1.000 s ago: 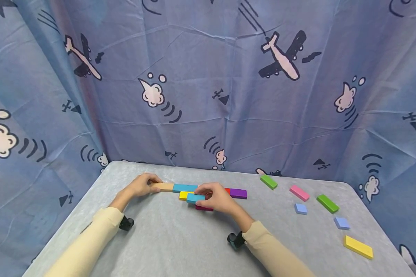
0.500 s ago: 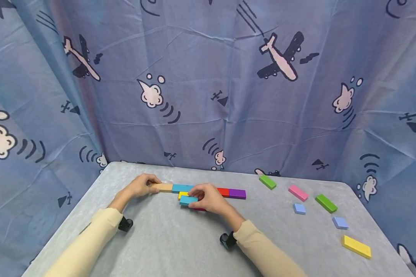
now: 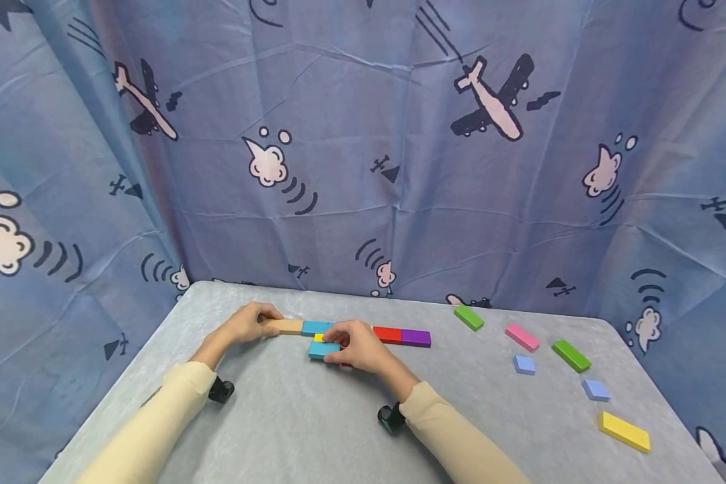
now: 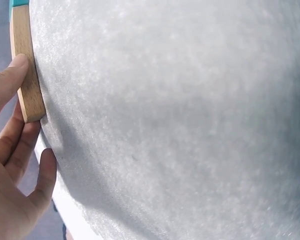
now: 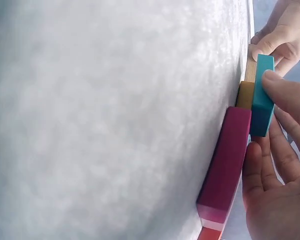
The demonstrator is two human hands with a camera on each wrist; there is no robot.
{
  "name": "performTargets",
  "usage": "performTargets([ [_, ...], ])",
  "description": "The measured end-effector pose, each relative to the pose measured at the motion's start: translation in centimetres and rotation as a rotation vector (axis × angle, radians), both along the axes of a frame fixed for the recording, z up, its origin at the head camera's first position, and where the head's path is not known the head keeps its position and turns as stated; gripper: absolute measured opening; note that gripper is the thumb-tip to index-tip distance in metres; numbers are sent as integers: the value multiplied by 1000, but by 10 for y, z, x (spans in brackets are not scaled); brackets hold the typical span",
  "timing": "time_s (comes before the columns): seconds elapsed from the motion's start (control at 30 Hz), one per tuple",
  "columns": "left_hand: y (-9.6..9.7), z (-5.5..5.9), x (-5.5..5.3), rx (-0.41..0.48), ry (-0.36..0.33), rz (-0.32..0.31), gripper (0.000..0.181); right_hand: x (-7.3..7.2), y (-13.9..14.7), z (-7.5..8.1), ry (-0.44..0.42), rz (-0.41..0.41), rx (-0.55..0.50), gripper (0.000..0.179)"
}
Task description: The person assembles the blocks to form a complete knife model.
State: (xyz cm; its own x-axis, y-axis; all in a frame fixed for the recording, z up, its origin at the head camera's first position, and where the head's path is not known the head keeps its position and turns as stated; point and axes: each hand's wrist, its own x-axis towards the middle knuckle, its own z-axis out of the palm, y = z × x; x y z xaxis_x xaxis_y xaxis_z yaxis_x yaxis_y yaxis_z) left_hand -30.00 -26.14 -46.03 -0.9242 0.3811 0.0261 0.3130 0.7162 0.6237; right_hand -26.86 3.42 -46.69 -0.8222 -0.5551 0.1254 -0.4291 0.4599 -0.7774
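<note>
At the left end of a row of blocks, my left hand (image 3: 248,324) holds a natural wood block (image 3: 287,327); the left wrist view shows the thumb on its face. A blue block (image 3: 316,328) adjoins it. My right hand (image 3: 364,347) pinches another blue block (image 3: 324,350) between thumb and fingers, in front of the row. Behind the held block a yellow block (image 5: 245,95) partly shows, and a magenta block (image 5: 226,165) lies beside it, mostly covered by the right hand in the head view. A red block (image 3: 388,335) and a purple block (image 3: 416,338) form the row's right end.
To the right, two green blocks (image 3: 571,355), a pink block (image 3: 522,337), two small light-blue blocks (image 3: 524,365) and a long yellow block (image 3: 624,432) lie scattered on the grey table (image 3: 278,430). A patterned curtain (image 3: 339,168) hangs behind the table's far edge.
My right hand has moved left with the blue block, from over the magenta block to in front of the yellow one, uncovering the red block. My left hand has stayed put.
</note>
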Motion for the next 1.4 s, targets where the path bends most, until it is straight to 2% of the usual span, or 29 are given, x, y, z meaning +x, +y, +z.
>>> performTargets([
  [0.57,2,1,1,-2,10,2,19,0,0,0,0,7,44,28],
  [1.4,2,2,1,5,-1,8,19,-3,0,-3,11,24,29,30],
])
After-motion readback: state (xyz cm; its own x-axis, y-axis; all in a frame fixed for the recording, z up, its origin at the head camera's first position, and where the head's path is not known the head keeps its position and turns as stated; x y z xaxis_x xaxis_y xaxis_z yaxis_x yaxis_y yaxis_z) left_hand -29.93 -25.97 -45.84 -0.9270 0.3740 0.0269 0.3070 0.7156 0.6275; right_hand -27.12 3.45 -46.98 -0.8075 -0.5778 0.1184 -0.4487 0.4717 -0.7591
